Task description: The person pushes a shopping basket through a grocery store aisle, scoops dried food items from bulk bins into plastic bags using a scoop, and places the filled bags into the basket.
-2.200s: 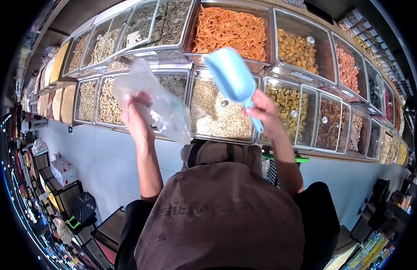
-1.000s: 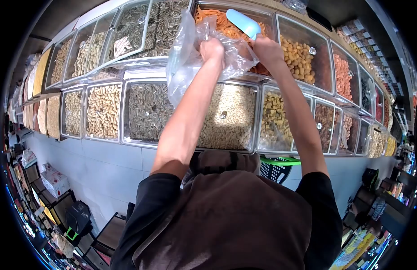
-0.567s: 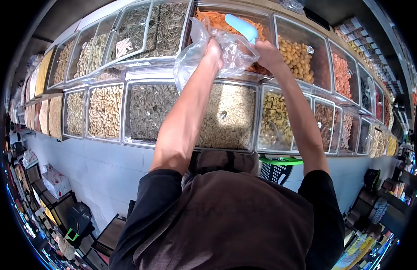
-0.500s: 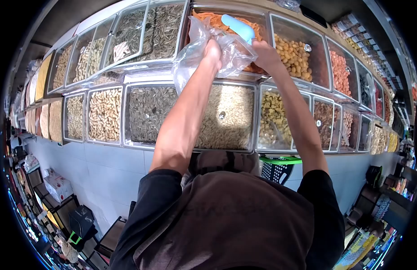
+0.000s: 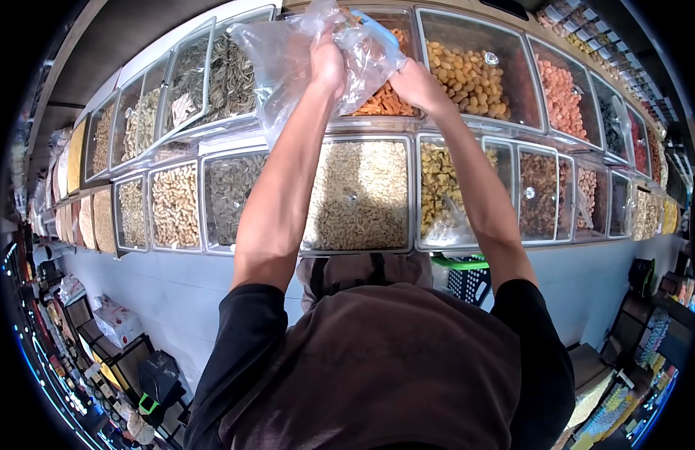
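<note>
My left hand (image 5: 328, 66) is closed on a clear plastic bag (image 5: 276, 71), which hangs crumpled over the back row of bins. In my right hand (image 5: 418, 86) is the handle end of a light blue scoop (image 5: 379, 30). The scoop tilts up and to the left, its far end at the bag's upper right side, partly behind the plastic. Whether its tip is inside the bag I cannot tell. Below both hands lies an open bin of dried orange strips (image 5: 385, 101), partly hidden by the bag.
Right of the orange strips is a lidded bin of yellow-brown nuts (image 5: 467, 79); left is a bin of striped sunflower seeds (image 5: 231, 75). The front row holds a bin of pale seeds (image 5: 358, 195) and one of peanuts (image 5: 176, 202). A green-rimmed basket (image 5: 467, 281) stands below.
My right hand has brought the scoop left and steeper against the bag. The bag and my left hand have shifted up and left in view, and the camera view has moved somewhat.
</note>
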The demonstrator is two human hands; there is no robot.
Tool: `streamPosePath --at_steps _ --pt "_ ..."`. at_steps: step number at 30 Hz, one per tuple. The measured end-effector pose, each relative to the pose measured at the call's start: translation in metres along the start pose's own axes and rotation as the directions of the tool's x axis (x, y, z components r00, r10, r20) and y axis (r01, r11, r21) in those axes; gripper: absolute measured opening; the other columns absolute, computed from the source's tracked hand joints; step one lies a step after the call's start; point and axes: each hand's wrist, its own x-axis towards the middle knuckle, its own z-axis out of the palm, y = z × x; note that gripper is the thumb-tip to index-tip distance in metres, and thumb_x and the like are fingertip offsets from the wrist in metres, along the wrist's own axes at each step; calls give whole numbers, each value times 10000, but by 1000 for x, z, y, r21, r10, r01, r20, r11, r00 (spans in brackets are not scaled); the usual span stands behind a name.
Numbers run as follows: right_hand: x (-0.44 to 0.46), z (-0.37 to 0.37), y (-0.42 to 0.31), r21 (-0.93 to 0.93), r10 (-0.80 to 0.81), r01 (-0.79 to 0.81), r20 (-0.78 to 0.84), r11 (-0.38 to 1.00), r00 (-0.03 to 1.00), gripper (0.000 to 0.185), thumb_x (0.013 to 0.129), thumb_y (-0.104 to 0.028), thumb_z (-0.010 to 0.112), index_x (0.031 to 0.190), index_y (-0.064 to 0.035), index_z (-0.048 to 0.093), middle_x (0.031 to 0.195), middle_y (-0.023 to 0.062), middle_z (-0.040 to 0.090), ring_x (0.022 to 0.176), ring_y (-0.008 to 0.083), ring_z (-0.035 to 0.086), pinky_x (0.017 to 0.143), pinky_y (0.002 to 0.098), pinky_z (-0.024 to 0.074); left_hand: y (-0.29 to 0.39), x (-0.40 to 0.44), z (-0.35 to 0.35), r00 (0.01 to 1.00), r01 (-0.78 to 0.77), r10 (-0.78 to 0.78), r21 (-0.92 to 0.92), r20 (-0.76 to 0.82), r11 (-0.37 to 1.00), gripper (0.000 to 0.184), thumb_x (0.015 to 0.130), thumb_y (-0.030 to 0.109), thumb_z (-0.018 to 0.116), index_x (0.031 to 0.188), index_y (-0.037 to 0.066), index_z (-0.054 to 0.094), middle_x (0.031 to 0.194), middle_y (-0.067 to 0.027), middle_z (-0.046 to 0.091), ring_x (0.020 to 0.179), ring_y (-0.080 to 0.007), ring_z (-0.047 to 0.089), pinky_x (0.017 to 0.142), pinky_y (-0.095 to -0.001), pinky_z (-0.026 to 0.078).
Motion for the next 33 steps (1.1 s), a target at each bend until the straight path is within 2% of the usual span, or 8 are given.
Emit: streamPosePath --at_steps 3,5,10,14,17,27,30,33 --pt "2 -1 4 141 3 -10 50 990 999 438 1029 -299 363 1332 -44 550 863 123 658 772 204 625 815 404 531 7 8 9 1000 -18 17 81 10 997 416 1047 232 339 1372 42 516 881 -100 624 723 -148 545 663 -303 481" --pt "-6 -18 -2 257 51 -86 137 963 989 429 1055 -384 346 1148 -39 582 634 0 471 510 86 400 495 310 391 9 6 12 999 -33 32 140 9 990 418 1046 233 337 1372 42 515 799 -74 596 640 -125 494 590 -292 442" --pt "-23 -46 -5 483 132 -252 269 838 954 351 1054 -329 335 798 -105 422 570 -81 282 454 62 224 408 274 154 29 -23 18 999 -32 34 256 -3 966 428 1042 228 322 1382 45 508 655 -23 542 490 -85 375 455 -271 331" --pt "-12 -48 24 577 -38 -293 493 763 869 332 1043 -299 333 819 -94 467 564 -85 275 455 61 212 414 267 159 44 -31 12 991 -137 122 408 62 902 435 1017 178 300 1293 18 594 815 -72 615 638 -122 497 604 -291 439" --pt "-18 -46 24 575 2 -275 430 770 903 355 1051 -343 362 833 -88 476 562 -84 284 449 60 214 411 267 160 71 -64 1 992 -122 113 476 48 871 460 992 140 261 1282 -14 583 1197 -185 606 1075 -254 597 951 -365 502" --pt "-13 -45 24 630 34 -327 430 705 902 446 1034 -500 403 753 -153 412 536 -89 300 413 35 250 356 226 167 146 -175 -62 977 -185 213 474 -5 861 513 1027 245 289 1318 -130 482 1338 -273 548 1248 -360 551 1053 -477 461" --pt "-17 -46 20 637 58 -341 422 691 905 440 1036 -489 407 754 -152 417 530 -88 303 407 32 254 351 231 163 170 -209 -79 956 -206 291 623 -37 754 468 1045 286 331 1258 -32 601 1145 -194 678 865 -199 666 765 -320 544" --pt "-15 -43 24 673 41 -335 414 659 910 428 1039 -480 401 793 -131 435 543 -84 300 412 37 252 359 235 165 195 -257 -68 923 -161 368 754 -115 637 410 1046 274 367 1168 43 683 854 -47 629 470 -54 402 419 -202 350"
